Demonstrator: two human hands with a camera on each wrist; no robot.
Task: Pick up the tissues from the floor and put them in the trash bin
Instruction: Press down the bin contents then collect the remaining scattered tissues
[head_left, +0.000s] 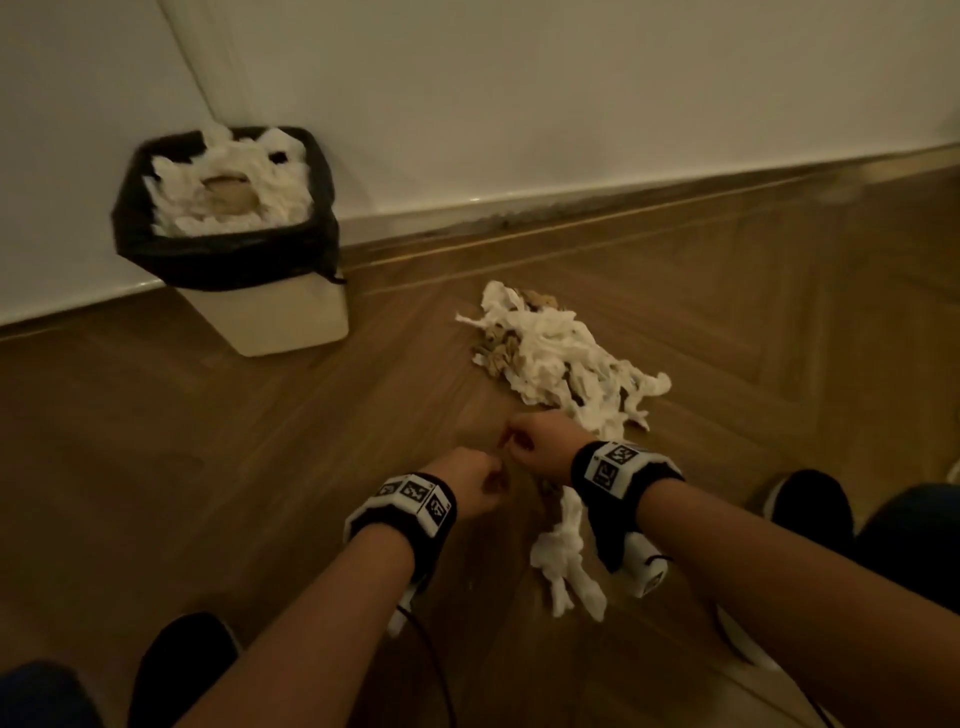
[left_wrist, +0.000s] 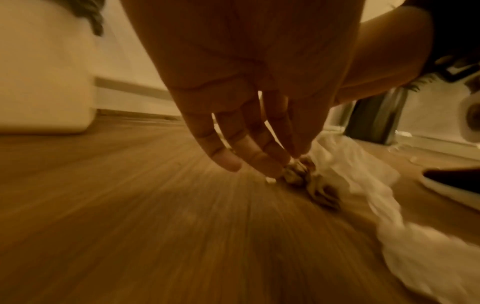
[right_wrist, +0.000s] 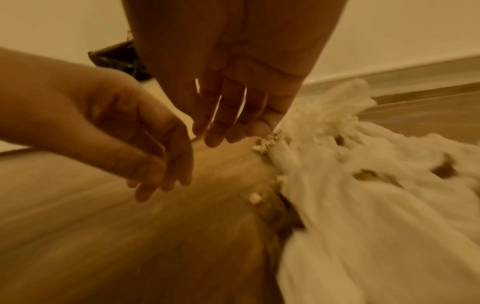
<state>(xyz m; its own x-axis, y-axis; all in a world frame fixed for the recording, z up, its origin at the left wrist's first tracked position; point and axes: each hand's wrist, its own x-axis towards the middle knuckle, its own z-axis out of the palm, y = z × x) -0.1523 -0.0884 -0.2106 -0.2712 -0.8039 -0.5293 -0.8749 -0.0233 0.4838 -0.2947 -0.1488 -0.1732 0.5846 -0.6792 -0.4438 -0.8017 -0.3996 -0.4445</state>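
Your left hand (head_left: 475, 483) and right hand (head_left: 540, 447) hang low over the brown wood-plank floor (head_left: 260, 441), nearly touching each other. Left grip: fingers (left_wrist: 249, 152) long and loosely spread, tips at a small brownish crumpled scrap (left_wrist: 298, 170), nothing clearly pinched. Right grip: fingers (right_wrist: 228, 123) relaxed and pointing down at the near edge of the big heap of white shredded tissues (head_left: 550, 358), holding nothing. A smaller white tissue strip (head_left: 566, 561) lies under your right wrist. The cream square trash bin with black bag liner (head_left: 280, 312) stands in the wall corner, far left, heaped with tissue (right up to the rim). Bare floor lies between bin and heap. Your dark shoes (head_left: 810, 504) flank both sides.
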